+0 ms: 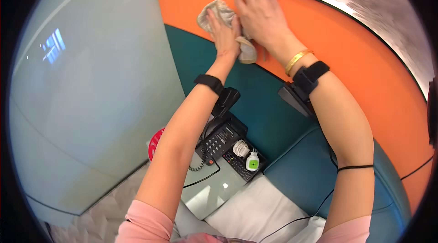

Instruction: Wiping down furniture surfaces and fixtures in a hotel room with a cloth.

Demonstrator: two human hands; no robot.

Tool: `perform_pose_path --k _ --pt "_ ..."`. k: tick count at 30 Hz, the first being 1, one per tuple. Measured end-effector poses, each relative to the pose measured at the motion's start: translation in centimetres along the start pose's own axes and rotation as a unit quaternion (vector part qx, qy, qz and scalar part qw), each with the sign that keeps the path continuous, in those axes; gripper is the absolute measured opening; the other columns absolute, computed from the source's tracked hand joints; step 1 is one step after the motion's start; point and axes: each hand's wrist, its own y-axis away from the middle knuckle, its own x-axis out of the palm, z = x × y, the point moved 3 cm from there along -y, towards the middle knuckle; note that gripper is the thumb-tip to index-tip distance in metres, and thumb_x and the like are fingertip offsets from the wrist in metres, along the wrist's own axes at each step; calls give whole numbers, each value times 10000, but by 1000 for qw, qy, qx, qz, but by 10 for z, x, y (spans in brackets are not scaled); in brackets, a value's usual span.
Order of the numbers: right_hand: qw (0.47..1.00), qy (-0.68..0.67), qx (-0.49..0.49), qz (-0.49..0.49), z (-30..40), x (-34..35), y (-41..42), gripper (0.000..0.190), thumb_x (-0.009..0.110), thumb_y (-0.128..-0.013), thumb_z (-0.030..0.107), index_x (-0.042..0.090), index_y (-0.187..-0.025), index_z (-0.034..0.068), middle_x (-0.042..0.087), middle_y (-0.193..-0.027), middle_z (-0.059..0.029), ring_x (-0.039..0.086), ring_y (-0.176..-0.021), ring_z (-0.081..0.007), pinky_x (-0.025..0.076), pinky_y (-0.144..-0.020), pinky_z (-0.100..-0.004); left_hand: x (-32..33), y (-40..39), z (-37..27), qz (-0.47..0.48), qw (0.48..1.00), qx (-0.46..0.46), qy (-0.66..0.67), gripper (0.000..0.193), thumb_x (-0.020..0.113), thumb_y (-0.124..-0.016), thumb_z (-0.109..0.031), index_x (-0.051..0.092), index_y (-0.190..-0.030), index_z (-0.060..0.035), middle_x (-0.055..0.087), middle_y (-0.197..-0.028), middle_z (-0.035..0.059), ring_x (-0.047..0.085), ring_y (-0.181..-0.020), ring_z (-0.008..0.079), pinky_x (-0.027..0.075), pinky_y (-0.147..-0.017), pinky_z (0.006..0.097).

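Observation:
My left hand (224,36) presses a crumpled pale cloth (215,7) flat against the orange wall panel (314,27). A loose end of the cloth hangs below, between my two wrists. Beside it, my right hand (261,17) lies spread on the same panel, its fingertips at the dark top edge; whether any cloth lies under its palm is hidden. Under the orange runs a dark teal panel (195,54). Black straps circle both wrists, and a gold bracelet (297,60) is on the right one.
Below my arms, a small glass-topped table (205,205) holds a black corded telephone (219,140), a remote control (239,166) and white chargers (252,162). A teal padded headboard (301,161) adjoins white bedding (256,202). A glossy pale panel (102,89) stands left. Black cable (294,220) crosses the bedding.

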Motion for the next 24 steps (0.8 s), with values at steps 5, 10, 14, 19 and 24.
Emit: perform_pose_path --k 5,10,14,19,24 --pt "996 7 -28 90 -2 -8 -20 429 476 -831 211 559 -1160 -52 415 -1347 -240 328 -1299 -353 147 -1099 -527 6 14 9 -2 998 26 -50 824 525 -873 -360 80 -1433 49 149 -1483 256 104 -1390 384 138 -1110 483" --pt "994 -17 -17 103 -12 0 -12 428 579 -760 171 572 -1175 69 425 -1365 -144 342 -1294 -272 205 -1078 -460 15 82 -20 19 1000 -2 22 816 570 -840 -263 97 -1447 7 107 -1489 252 70 -1388 418 138 -1091 537" --pt "994 -21 -7 106 -13 8 -9 418 581 -774 182 574 -1176 68 420 -1376 -134 328 -1309 -257 200 -1080 -462 8 95 -24 98 993 69 -15 778 576 -838 -236 147 -1457 -39 48 -1503 222 24 -1394 414 121 -1073 589" --pt "994 -48 -15 101 -7 2 -8 403 577 -778 183 575 -1163 63 399 -1397 -137 300 -1341 -249 168 -1119 -446 6 70 -17 59 997 49 -9 745 557 -850 -223 162 -1456 -47 72 -1511 187 22 -1401 391 111 -1069 604" --pt "980 -102 -96 138 8 2 3 383 481 -821 124 553 -1191 55 420 -1379 -138 306 -1342 -261 206 -1128 -407 8 49 -6 3 1000 30 2 743 526 -845 -192 128 -1443 -1 107 -1504 194 79 -1396 381 121 -1118 493"
